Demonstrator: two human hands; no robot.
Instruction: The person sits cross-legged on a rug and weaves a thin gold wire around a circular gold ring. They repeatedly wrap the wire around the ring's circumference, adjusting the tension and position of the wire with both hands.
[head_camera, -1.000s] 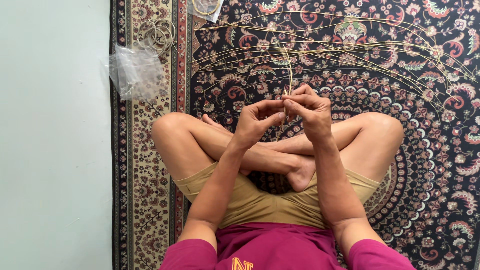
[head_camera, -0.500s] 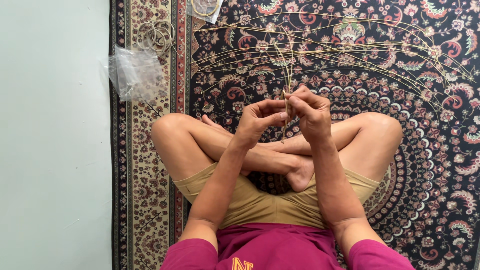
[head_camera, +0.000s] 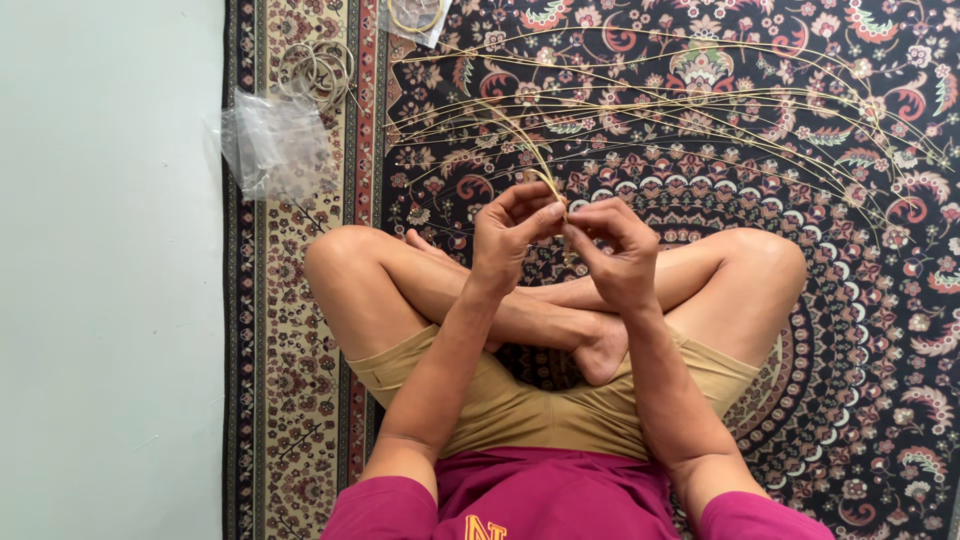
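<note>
Both hands met above the crossed legs: the left hand (head_camera: 510, 232) and the right hand (head_camera: 612, 245) had their fingers pinched shut on the near ends of a bunch of thin yellow strands (head_camera: 528, 160), which rose from between the fingertips and arched away. More long strands (head_camera: 700, 100) lay fanned across the patterned rug (head_camera: 850, 330) beyond the knees. Near the rug's left border sat a crumpled clear plastic bag (head_camera: 275, 145), with a coil of rings (head_camera: 318, 70) just beyond it.
</note>
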